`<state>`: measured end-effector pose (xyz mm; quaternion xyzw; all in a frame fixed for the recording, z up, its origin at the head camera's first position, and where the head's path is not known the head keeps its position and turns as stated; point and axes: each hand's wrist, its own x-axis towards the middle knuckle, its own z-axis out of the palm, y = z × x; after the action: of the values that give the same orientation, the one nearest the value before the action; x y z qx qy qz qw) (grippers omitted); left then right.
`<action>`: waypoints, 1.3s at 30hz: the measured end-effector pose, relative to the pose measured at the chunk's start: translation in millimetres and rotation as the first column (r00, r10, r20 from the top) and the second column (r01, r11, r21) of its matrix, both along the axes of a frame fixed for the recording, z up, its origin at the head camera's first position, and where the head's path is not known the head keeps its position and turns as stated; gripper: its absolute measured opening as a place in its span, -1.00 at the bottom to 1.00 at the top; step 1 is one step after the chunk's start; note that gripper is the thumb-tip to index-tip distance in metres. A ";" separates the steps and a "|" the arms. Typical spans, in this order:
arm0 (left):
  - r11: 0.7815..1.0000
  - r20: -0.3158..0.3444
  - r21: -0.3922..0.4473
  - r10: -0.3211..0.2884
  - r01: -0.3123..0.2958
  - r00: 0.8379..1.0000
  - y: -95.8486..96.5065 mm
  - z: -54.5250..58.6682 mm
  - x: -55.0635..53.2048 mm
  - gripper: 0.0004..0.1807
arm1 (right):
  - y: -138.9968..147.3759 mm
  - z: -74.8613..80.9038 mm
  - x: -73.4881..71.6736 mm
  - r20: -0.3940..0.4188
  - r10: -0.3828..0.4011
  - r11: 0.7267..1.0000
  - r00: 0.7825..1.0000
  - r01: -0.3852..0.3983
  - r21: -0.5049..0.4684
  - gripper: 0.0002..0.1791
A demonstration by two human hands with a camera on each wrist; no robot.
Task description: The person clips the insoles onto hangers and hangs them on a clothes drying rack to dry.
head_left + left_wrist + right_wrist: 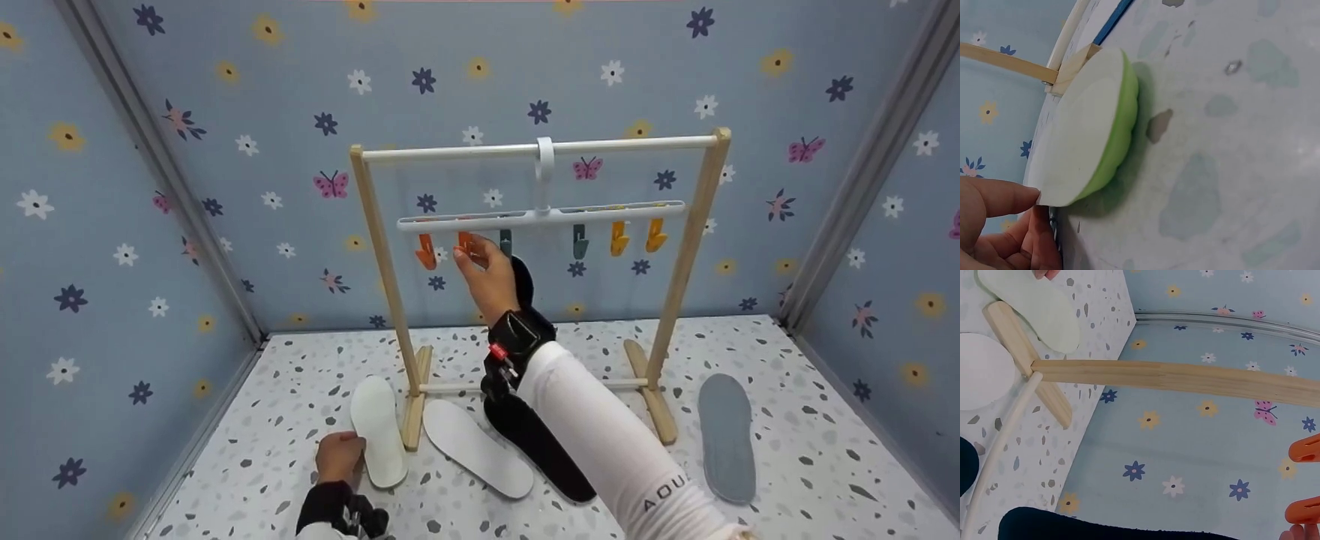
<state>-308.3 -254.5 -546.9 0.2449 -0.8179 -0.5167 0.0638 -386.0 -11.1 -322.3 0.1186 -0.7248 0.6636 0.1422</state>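
My left hand (pixel 340 456) pinches the edge of a pale insole (pixel 379 431) on the table. In the left wrist view its underside shows bright green, and the held end is tilted up. My right hand (pixel 489 274) is raised to the hanger (pixel 480 222), pinching the second orange clip (pixel 464 240) from the left. Another orange clip (pixel 426 252) hangs beside it. Just right of the hand is a dark green clip (pixel 505 241). A black insole (pixel 523 281) hangs behind the right hand; its top is hidden.
A wooden rack (pixel 690 247) holds the hanger by its hook. Farther right hang another dark green clip (pixel 580 241) and two yellow clips (pixel 619 238). A white insole (pixel 478 448), another black insole (pixel 540 450) and a grey insole (pixel 727 439) lie on the speckled table.
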 end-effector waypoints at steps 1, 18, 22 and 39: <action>1.000 0.000 0.007 -0.002 0.002 1.000 -0.1 0.4 0.4 -0.59 | -0.3 0.2 0.9 -0.006 -0.007 1.000 1.000 0.007 -0.002 -0.55; 0.991 -0.046 0.123 0.064 -0.058 0.997 -5.7 -0.4 3.0 -0.57 | 2.3 -0.5 -0.5 -0.063 -0.005 0.999 0.998 0.002 -0.040 -0.56; 0.976 -0.087 0.205 0.099 -0.079 0.991 -9.0 -3.8 1.7 -0.59 | 4.6 -1.8 -1.7 -0.055 -0.003 0.999 0.998 0.001 -0.043 -0.55; 0.986 -0.169 0.140 0.110 -0.087 0.979 -3.6 22.4 8.1 -0.61 | 12.1 -2.8 -3.2 -0.094 0.024 0.999 0.995 -0.026 -0.021 -0.63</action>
<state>-300.2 -258.1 -524.5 0.2423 -0.7600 -0.5853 0.1452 -389.2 0.9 -325.1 0.1573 -0.7083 0.6670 0.1692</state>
